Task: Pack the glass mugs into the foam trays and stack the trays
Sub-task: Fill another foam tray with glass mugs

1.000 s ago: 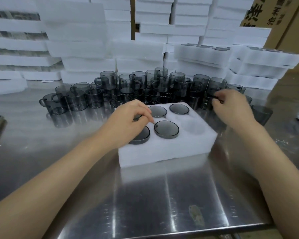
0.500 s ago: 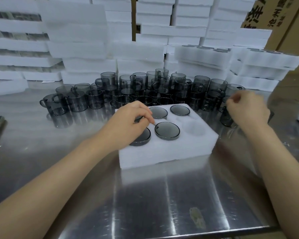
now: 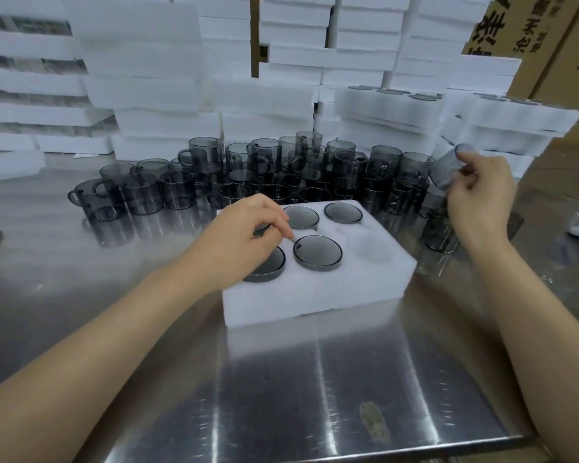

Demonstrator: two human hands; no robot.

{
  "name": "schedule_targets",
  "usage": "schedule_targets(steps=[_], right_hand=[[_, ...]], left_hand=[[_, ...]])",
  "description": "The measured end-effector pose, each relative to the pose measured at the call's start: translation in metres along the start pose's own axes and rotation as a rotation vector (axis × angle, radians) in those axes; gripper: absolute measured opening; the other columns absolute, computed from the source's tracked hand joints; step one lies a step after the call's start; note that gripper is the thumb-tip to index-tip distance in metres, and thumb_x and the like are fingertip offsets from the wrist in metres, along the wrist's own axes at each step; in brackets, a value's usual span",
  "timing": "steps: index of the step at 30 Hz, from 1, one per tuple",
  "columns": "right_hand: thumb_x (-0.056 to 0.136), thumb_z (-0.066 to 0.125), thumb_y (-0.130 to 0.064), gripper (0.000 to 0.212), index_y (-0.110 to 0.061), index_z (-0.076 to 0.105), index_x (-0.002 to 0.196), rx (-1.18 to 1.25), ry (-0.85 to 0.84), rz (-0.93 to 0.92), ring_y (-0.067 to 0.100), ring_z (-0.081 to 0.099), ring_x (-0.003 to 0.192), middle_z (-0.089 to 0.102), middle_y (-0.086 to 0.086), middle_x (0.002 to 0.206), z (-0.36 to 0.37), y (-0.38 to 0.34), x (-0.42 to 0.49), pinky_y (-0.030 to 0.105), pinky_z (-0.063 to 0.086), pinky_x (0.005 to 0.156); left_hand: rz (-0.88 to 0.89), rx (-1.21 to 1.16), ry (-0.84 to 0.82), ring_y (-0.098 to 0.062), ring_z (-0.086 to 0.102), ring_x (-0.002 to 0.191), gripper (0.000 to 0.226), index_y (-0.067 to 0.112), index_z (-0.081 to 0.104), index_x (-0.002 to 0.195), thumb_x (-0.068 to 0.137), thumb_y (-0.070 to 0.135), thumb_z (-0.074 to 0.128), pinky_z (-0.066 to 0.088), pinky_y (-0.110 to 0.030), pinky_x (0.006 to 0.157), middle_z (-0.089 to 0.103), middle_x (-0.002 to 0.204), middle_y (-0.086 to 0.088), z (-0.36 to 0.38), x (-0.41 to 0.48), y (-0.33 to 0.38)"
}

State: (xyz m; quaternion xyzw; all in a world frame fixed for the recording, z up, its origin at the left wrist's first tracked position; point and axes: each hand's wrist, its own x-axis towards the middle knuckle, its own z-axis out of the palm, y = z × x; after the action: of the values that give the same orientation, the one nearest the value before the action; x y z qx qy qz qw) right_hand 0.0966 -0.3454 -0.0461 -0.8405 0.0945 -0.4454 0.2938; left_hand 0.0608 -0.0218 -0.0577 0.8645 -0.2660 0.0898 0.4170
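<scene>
Left hand (image 3: 248, 238) low, palm down, fingers curled, index and thumb pinched, forearm stretched forward. Right hand (image 3: 482, 192) raised off to the side, fingers clamped around a mug (image 3: 448, 165), wrist bent.

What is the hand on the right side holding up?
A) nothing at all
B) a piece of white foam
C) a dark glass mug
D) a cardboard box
C: the right hand is raised off the table with its fingers around a smoky grey glass mug, tilted and blurred, beside the crowd of mugs standing behind the foam tray.
</scene>
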Motion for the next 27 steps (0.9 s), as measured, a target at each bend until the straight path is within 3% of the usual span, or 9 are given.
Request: schedule_targets(steps=[2,4,7,12,15,17,21,24,27], right_hand=[[0.093,0.054,-0.016,0.025,-0.014,0.066,0.115,0.255,-0.003,0.004,0.025,0.065,0.086,0.057,0.009,0.113,-0.004,-0.015,-0.002,0.026,0.051,0.081],[0.089,0.062,-0.035,0.013,-0.024,0.069,0.09,0.437,-0.028,-0.033,0.024,0.065,0.077,0.058,-0.003,0.097,-0.008,-0.031,-0.008,0.027,0.053,0.074],[0.084,0.067,-0.041,0.021,-0.028,0.061,0.069,0.617,-0.19,-0.128,0.015,0.058,0.065,0.056,-0.01,0.082,-0.013,-0.049,-0.018,0.024,0.05,0.063],[0.075,0.072,-0.029,0.011,-0.03,0.066,0.066,0.803,-0.675,-0.239,0.007,0.051,0.063,0.058,-0.011,0.077,-0.019,-0.057,-0.026,0.015,0.043,0.059],[0.072,0.075,-0.031,0.017,-0.025,0.062,0.062,0.675,-0.87,-0.306,0.013,0.048,0.069,0.055,-0.008,0.075,-0.022,-0.058,-0.028,0.018,0.039,0.064],[0.073,0.081,-0.033,0.027,-0.022,0.06,0.06,0.583,-0.905,-0.324,0.024,0.042,0.064,0.053,-0.006,0.071,-0.023,-0.059,-0.03,0.022,0.035,0.059],[0.069,0.081,-0.03,0.026,-0.02,0.06,0.057,0.558,-0.954,-0.334,0.038,0.036,0.061,0.052,-0.002,0.067,-0.027,-0.062,-0.031,0.027,0.03,0.055],[0.066,0.082,-0.033,0.023,-0.022,0.064,0.059,0.576,-1.013,-0.313,0.03,0.038,0.062,0.055,0.001,0.071,-0.029,-0.062,-0.03,0.023,0.033,0.057],[0.061,0.082,-0.035,0.019,-0.025,0.074,0.075,0.635,-0.968,-0.254,0.017,0.042,0.065,0.065,-0.006,0.087,-0.03,-0.063,-0.03,0.017,0.038,0.061]], left_hand=[[0.0,0.01,-0.003,-0.015,0.059,0.088,0.027,0.023,0.074,0.084,0.093,0.009,0.053,0.045,-0.032,0.082,0.058,0.104,0.015,0.0,0.0,0.0],[-0.002,0.016,-0.005,-0.015,0.059,0.087,0.027,0.023,0.074,0.084,0.093,0.009,0.053,0.045,-0.03,0.081,0.058,0.104,0.015,0.0,0.0,0.0],[0.0,0.018,-0.005,-0.011,0.058,0.09,0.027,0.023,0.074,0.085,0.093,0.009,0.053,0.044,-0.028,0.081,0.058,0.105,0.015,-0.001,0.0,0.0],[0.003,0.014,-0.01,-0.013,0.058,0.09,0.028,0.024,0.074,0.084,0.093,0.009,0.053,0.044,-0.03,0.081,0.058,0.105,0.016,0.0,0.0,-0.001],[0.002,0.008,-0.01,-0.012,0.058,0.091,0.028,0.024,0.074,0.084,0.093,0.008,0.053,0.044,-0.031,0.083,0.058,0.105,0.015,0.0,0.001,-0.001],[0.005,0.002,-0.007,-0.01,0.058,0.091,0.028,0.025,0.074,0.083,0.093,0.008,0.053,0.044,-0.03,0.083,0.058,0.104,0.015,0.0,0.001,-0.001],[0.012,-0.007,-0.001,-0.015,0.059,0.091,0.029,0.024,0.074,0.082,0.092,0.007,0.053,0.046,-0.037,0.084,0.059,0.103,0.015,0.0,0.001,-0.002],[0.015,-0.006,0.001,-0.019,0.06,0.09,0.029,0.026,0.073,0.082,0.092,0.007,0.053,0.046,-0.04,0.085,0.059,0.103,0.015,0.001,0.001,-0.002],[0.019,-0.001,0.003,-0.022,0.06,0.089,0.029,0.027,0.073,0.081,0.092,0.008,0.054,0.046,-0.041,0.085,0.059,0.103,0.015,0.001,0.001,-0.002]])
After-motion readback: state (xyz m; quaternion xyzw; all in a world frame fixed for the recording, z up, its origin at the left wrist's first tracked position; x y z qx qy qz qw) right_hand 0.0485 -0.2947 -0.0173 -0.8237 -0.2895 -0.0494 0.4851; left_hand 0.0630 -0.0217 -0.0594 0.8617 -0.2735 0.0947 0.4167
